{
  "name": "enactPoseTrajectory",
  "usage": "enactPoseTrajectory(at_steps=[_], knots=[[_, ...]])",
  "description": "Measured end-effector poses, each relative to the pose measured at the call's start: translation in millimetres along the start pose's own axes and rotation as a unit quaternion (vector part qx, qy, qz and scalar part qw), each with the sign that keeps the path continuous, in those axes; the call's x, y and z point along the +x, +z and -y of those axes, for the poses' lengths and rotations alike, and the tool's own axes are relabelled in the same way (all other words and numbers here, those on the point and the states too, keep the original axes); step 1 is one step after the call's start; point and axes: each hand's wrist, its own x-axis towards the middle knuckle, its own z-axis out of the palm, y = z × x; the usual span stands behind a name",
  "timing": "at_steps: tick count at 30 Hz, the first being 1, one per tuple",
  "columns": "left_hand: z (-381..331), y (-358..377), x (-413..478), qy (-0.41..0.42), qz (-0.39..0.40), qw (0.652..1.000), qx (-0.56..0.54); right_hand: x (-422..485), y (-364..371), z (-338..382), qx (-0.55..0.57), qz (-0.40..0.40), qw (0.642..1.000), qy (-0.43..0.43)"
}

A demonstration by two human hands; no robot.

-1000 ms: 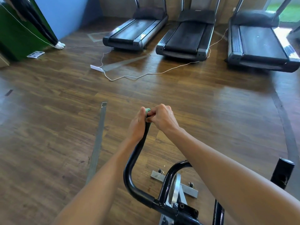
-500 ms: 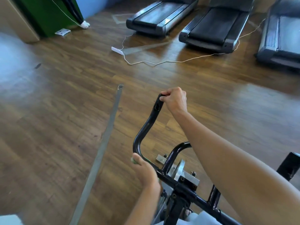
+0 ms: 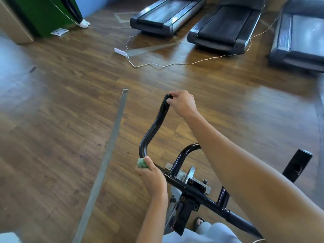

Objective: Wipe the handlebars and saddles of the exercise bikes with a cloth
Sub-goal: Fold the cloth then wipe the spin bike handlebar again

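The black handlebar (image 3: 154, 127) runs up and away from the left hand (image 3: 152, 176), which grips a wadded green cloth (image 3: 142, 163) against its lower bend, to its far tip, pinched by the right hand (image 3: 182, 104), so the left is nearer the unwiped crossbar.

Three treadmills (image 3: 222, 30) stand on the wooden floor (image 3: 52, 137); a white cable (image 3: 175, 64) trails from what looks like a power strip (image 3: 120, 52).
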Motion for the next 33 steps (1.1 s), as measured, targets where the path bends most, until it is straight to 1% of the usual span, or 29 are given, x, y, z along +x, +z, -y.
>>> enactPoseTrajectory(at_steps=[1,2,3,4,5,6,7,9,10,11,12,13,15,16,17,19,21,22,23,24,25,26,27,28,29,31,32,33], knots=[[-4.7,-9.9,1.4,0.075,-0.011,0.996,0.052,-10.4,-6.2,-5.3,-0.014,0.019,1.000,-0.002],[-11.1,-20.4,0.0,0.166,-0.019,0.980,0.110,-25.2,-12.4,-13.3,-0.019,0.031,0.999,0.004],[-18.9,-29.5,-4.2,0.254,-0.009,0.953,0.166,-42.6,-18.2,-25.6,-0.019,0.033,0.999,0.015],[-26.9,-34.6,-8.2,0.316,0.023,0.924,0.214,-60.5,-23.8,-40.9,-0.017,0.029,0.999,0.025],[-36.1,-35.7,-12.3,0.354,0.066,0.898,0.253,-78.5,-29.3,-58.8,-0.019,0.028,0.999,0.037],[-42.2,-32.3,-14.2,0.372,0.102,0.871,0.305,-94.7,-33.8,-76.6,-0.026,0.031,0.998,0.050],[-45.5,-25.5,-14.5,0.384,0.126,0.837,0.369,-107.8,-37.6,-95.4,-0.041,0.031,0.997,0.064],[-47.3,-7.5,-13.7,0.410,0.150,0.759,0.482,-127.2,-45.6,-126.9,-0.101,0.025,0.991,0.088],[-45.1,1.9,-13.1,0.415,0.165,0.730,0.517,-135.5,-48.8,-139.6,-0.132,0.023,0.986,0.102],[-43.1,11.2,-13.7,0.406,0.185,0.717,0.536,-141.9,-50.8,-150.2,-0.143,0.024,0.982,0.120],[-42.1,21.1,-12.7,0.384,0.209,0.716,0.544,-147.6,-51.5,-157.4,-0.123,0.028,0.983,0.137],[-43.1,31.1,-12.1,0.354,0.234,0.730,0.536,-153.4,-50.5,-162.2,-0.070,0.029,0.985,0.153],[-48.4,48.4,-10.3,0.276,0.278,0.781,0.487,-162.0,-44.9,-167.7,0.038,0.013,0.985,0.168],[-49.2,53.8,-8.3,0.250,0.292,0.800,0.460,-164.0,-43.9,-167.9,0.065,-0.002,0.984,0.166],[-48.8,54.9,-5.7,0.244,0.296,0.809,0.445,-163.9,-43.4,-167.9,0.078,-0.011,0.983,0.165],[-45.2,44.1,-7.1,0.272,0.294,0.797,0.451,-162.3,-43.8,-169.1,0.076,0.000,0.984,0.163],[-37.0,30.2,-9.1,0.316,0.273,0.780,0.467,-159.0,-48.2,-169.9,0.035,0.008,0.989,0.144],[-34.1,27.9,-10.0,0.332,0.262,0.776,0.467,-156.7,-53.8,-170.6,0.015,-0.017,0.991,0.131],[-32.8,29.6,-9.7,0.336,0.257,0.780,0.462,-154.5,-63.4,-171.4,0.004,-0.061,0.992,0.113],[-33.6,34.5,-8.3,0.328,0.257,0.788,0.453,-152.2,-76.8,-171.2,-0.008,-0.121,0.989,0.087],[-36.3,42.4,-4.5,0.310,0.270,0.798,0.441,-148.4,-93.4,-172.0,-0.034,-0.196,0.978,0.060],[-41.0,51.5,-1.4,0.291,0.291,0.805,0.428,-144.5,-112.9,-173.2,-0.085,-0.269,0.958,0.047],[-46.8,60.4,1.5,0.277,0.314,0.804,0.422,-141.1,-131.9,-177.6,-0.144,-0.323,0.933,0.058],[-53.1,69.0,3.7,0.279,0.333,0.789,0.433,-138.2,-148.5,-183.6,-0.192,-0.347,0.913,0.091],[-60.5,78.1,4.4,0.294,0.347,0.764,0.458,-135.1,-161.7,-189.9,-0.211,-0.345,0.904,0.139],[-77.2,99.2,1.2,0.343,0.380,0.689,0.513,-126.1,-173.0,-202.1,-0.186,-0.310,0.904,0.227],[-85.6,110.4,-4.1,0.369,0.400,0.644,0.537,-122.0,-173.8,-206.1,-0.175,-0.312,0.901,0.245],[-91.6,121.6,-10.9,0.397,0.419,0.595,0.559,-118.1,-174.0,-208.3,-0.171,-0.333,0.893,0.248]])
